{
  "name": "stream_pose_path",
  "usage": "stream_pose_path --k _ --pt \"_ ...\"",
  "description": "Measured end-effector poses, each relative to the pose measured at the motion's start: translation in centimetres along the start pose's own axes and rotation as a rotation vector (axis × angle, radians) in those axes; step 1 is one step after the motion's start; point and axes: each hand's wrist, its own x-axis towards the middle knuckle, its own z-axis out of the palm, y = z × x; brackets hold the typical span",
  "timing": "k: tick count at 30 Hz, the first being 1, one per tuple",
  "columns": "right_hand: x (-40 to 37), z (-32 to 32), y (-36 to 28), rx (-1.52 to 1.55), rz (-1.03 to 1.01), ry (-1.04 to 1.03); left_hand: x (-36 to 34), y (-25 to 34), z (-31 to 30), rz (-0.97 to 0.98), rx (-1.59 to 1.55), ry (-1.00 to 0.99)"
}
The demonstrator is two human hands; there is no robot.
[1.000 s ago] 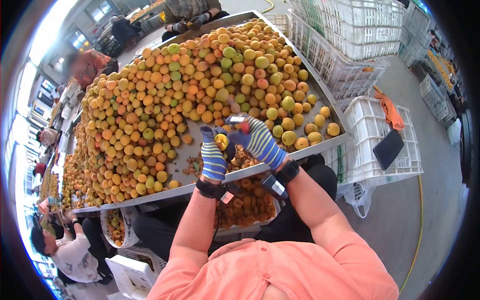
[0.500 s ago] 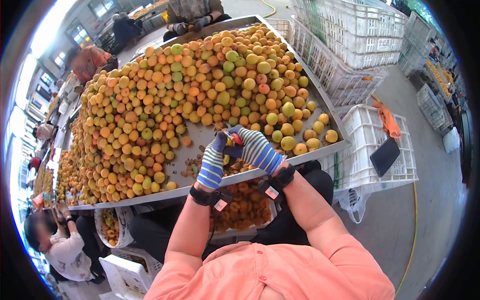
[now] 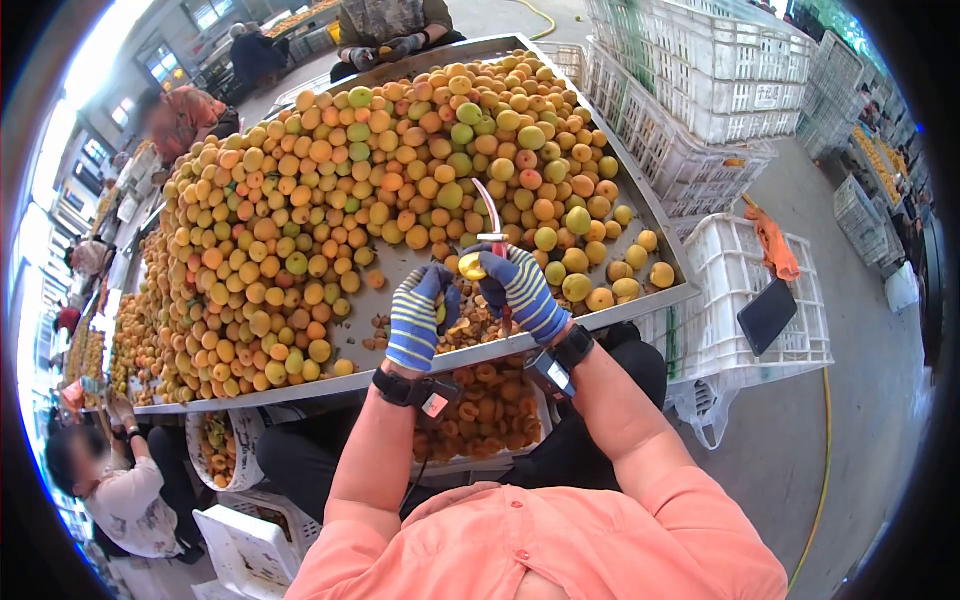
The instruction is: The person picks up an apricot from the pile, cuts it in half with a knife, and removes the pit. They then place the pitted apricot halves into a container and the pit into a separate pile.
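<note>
My right hand (image 3: 525, 292), in a blue and yellow striped glove, is closed around a knife (image 3: 487, 208) with a curved blade and a red handle. The blade points up and away from me. A cut piece of apricot (image 3: 471, 266) is pinched at the same hand's thumb, its yellow flesh showing. Beside it, my left hand (image 3: 416, 318) is curled closed, and a yellow-green bit of apricot (image 3: 441, 309) shows between its fingers. Both hands are above the near edge of a metal table (image 3: 395, 277), close to a large heap of whole apricots (image 3: 300, 220).
Apricot scraps (image 3: 470, 328) lie on the table under my hands. A crate of apricot halves (image 3: 490, 410) stands below its edge. White crates (image 3: 710, 70) are stacked at right, with a dark tablet (image 3: 768, 316) on one. Co-workers sit across the table and at left.
My hands have moved apart. The knife has swung upright in my right hand, and the apricot that was between both hands now shows as separate pieces, one at each hand.
</note>
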Motion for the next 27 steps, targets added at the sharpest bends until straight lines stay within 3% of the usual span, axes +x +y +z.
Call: stream_pose_path --k 2,3,6,11,14,15,19,22,23,26,27 --pt "-0.1 0.3 -0.4 -0.083 -0.022 0.014 0.6 0.0 0.9 -0.004 0.337 0.248" --pt "-0.3 0.5 -0.6 -0.133 -0.038 0.033 0.6 -0.3 1.1 0.025 0.363 0.299" --pt "0.0 0.2 -0.3 -0.276 -0.103 0.076 0.7 -0.4 0.0 0.183 0.509 0.286" --pt "-0.3 0.7 -0.1 -0.504 -0.192 0.109 1.0 0.4 -1.8 0.022 0.301 0.342" --pt "-0.1 0.6 0.7 -0.493 -0.218 0.102 0.5 2.3 0.7 -0.135 0.180 0.449" --pt "0.2 0.4 1.1 -0.485 -0.249 0.089 0.5 1.5 -0.6 -0.117 0.092 0.391" --pt "-0.2 0.4 0.8 -0.558 -0.267 0.108 0.5 0.0 -2.9 0.137 0.275 0.255" --pt "-0.5 0.8 0.5 -0.549 -0.218 0.056 -0.1 -0.3 -3.2 -0.115 0.118 0.225" --pt "-0.7 1.1 0.3 -0.600 -0.193 -0.023 -1.3 -1.3 -2.8 -0.126 -0.174 0.096" --pt "-1.2 1.0 1.4 -0.807 -0.246 -0.216 -4.5 -1.5 -0.6 -0.191 -0.273 0.025" --pt "-1.5 1.4 1.4 -0.853 -0.307 -0.207 -5.6 -1.8 0.7 0.033 0.073 0.012"
